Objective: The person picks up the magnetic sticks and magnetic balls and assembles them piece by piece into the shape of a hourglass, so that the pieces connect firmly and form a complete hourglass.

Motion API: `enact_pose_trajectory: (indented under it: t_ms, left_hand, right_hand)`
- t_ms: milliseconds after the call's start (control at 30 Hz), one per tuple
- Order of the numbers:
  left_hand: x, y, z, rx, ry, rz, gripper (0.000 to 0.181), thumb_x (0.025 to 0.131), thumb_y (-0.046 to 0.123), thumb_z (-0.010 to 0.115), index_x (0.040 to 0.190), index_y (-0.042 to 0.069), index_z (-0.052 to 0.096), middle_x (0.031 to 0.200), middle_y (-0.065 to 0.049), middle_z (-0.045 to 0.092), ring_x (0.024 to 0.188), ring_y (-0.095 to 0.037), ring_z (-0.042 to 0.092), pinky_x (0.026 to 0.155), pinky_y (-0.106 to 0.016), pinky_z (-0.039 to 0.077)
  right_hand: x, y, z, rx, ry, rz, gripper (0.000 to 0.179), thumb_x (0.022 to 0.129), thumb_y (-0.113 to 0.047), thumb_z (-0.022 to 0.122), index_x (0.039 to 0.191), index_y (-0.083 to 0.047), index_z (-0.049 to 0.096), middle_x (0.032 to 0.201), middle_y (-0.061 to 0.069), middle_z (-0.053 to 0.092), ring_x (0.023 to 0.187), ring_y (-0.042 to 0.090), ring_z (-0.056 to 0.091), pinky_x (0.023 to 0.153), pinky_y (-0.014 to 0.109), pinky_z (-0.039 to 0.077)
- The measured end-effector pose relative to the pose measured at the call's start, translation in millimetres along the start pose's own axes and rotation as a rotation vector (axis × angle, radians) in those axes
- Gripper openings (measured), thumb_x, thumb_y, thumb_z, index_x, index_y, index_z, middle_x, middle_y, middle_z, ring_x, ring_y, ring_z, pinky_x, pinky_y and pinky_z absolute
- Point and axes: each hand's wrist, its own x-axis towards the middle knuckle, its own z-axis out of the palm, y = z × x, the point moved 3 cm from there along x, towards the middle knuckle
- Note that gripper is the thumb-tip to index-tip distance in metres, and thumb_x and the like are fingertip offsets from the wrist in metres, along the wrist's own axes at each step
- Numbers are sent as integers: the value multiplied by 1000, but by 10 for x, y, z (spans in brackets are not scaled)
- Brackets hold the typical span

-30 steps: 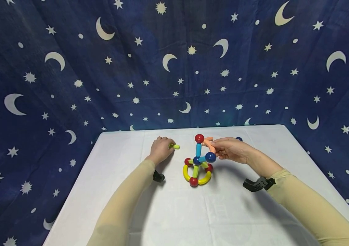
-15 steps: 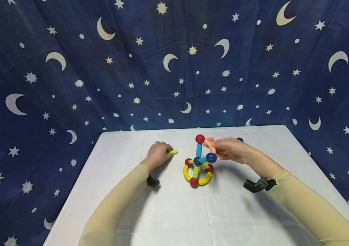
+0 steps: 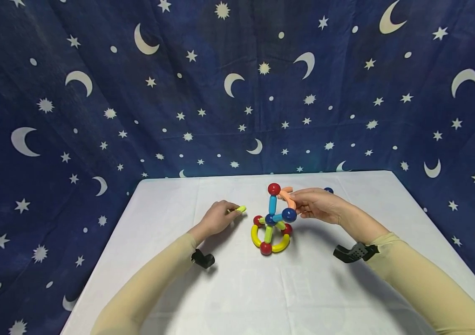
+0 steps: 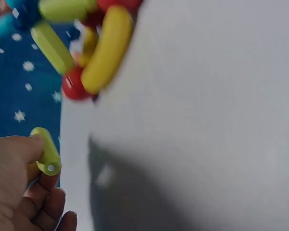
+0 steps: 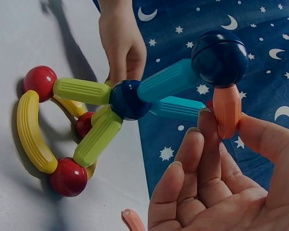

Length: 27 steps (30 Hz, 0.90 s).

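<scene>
A magnetic ball-and-rod build stands mid-table: a ring of yellow curved rods (image 3: 256, 236) and red balls, with lime rods rising to a central dark blue ball (image 3: 270, 219). From that ball, light blue rods lead to a red ball (image 3: 274, 189) and a dark blue ball (image 3: 289, 215). My right hand (image 3: 319, 205) pinches an orange curved rod (image 5: 228, 110), whose end meets the outer dark blue ball. Left of the build, my left hand (image 3: 216, 217) pinches a short lime rod (image 4: 49, 154) between thumb and fingers, apart from the build.
A second orange curved rod (image 5: 133, 219) lies on the white-covered table (image 3: 246, 288). Behind my right hand is a loose dark blue ball (image 3: 328, 190). A dark blue curtain (image 3: 204, 83) with moons and stars hangs behind the table.
My left hand has drawn back towards me with the lime rod and turned it so its free end tilts away. My right hand and the build have stayed in place.
</scene>
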Motion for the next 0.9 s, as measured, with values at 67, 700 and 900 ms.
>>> enact_pose_trajectory:
  t_ms: [67,700,900]
  left_hand:
    - [-32,62,13,-163,1,-10,31,104,28,62,125,9,72,113,-4,69,97,-18,60,86,-38,49]
    - [-256,664,73,-675,125,50,26,95,23,75,115,8,68,103,-2,69,97,-18,63,88,-34,50]
    - [-265,725,109,-696,133,44,25,94,24,75,113,10,70,101,-1,68,94,-19,61,83,-30,49]
  right_hand:
    - [1,-2,-3,0,6,4,52,101,-30,65,138,6,55,91,4,68,82,17,62,74,26,54]
    - [2,-5,-8,7,-20,3,53,101,-33,65,138,5,56,92,5,69,83,18,62,78,28,55]
    - [1,-3,-12,16,-13,7,51,102,-33,64,137,3,57,91,5,69,82,18,62,77,28,55]
